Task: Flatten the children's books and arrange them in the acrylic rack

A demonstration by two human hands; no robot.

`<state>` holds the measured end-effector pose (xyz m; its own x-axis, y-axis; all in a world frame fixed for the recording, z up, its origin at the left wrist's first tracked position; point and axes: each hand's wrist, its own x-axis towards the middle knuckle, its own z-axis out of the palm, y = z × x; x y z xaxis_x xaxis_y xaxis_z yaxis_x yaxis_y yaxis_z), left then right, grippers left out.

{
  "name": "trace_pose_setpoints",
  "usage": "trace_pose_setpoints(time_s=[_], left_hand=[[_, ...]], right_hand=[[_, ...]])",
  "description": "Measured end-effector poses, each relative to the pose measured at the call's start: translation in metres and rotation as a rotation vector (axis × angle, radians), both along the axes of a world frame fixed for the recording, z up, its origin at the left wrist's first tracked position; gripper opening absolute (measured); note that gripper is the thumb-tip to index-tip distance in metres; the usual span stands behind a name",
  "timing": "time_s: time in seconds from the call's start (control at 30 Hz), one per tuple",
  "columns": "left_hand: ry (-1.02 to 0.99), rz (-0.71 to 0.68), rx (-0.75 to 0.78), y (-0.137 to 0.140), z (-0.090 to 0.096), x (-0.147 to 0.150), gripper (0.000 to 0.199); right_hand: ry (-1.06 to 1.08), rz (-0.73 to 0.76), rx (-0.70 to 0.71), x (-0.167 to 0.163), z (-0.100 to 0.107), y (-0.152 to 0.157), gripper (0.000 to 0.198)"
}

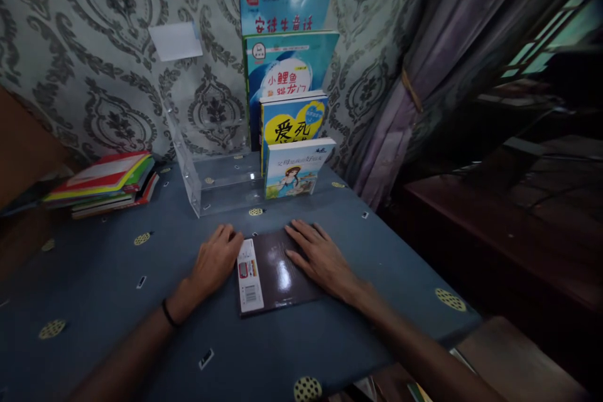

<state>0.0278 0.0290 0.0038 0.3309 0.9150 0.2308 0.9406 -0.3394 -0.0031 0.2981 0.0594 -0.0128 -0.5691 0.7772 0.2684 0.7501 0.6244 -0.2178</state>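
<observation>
A dark brown book (pixel 277 273) lies flat on the table, with a white strip and barcode down its left side. At its upper left corner is my left hand (pixel 217 262), fingers bent and close together, the thumb against the book's edge. Across the book's right side my right hand (pixel 321 257) lies flat with the fingers apart. Beyond my hands stands a clear acrylic book rack (pixel 230 191). On its right side, several books are stepped upright, the front one a pale blue book (pixel 294 171), with a yellow and blue book (pixel 287 129) behind it.
A pile of colourful books (pixel 106 179) lies at the table's left. A white card (pixel 176 41) tops the rack's left side. The blue patterned tablecloth (pixel 117 301) covers the table. A purple curtain (pixel 400 107) hangs at the right, and patterned wallpaper (pixel 113 75) is behind.
</observation>
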Motion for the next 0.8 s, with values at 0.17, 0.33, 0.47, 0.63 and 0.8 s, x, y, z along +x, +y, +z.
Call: trace_pose_setpoints(time_s=[0.17,0.33,0.47,0.63,0.8], left_hand=[[-0.123,-0.267,0.038,0.004,-0.017,0.000,0.042],[-0.289,-0.331,-0.047,0.005,-0.024,-0.011,0.045],[-0.382,-0.320,-0.055,0.000,-0.022,-0.027,0.039],[-0.484,-0.266,-0.079,-0.010,-0.026,-0.046,0.040],[-0.511,-0.270,-0.045,-0.014,-0.031,-0.054,0.034]], right_hand=[[-0.004,-0.032,-0.038,0.002,-0.002,0.001,0.053],[0.008,-0.032,-0.049,0.001,-0.001,0.001,0.054],[0.016,-0.035,-0.052,0.002,-0.003,0.001,0.054],[0.002,-0.033,-0.061,0.002,-0.003,0.001,0.054],[0.003,-0.046,-0.051,0.001,-0.005,0.001,0.053]])
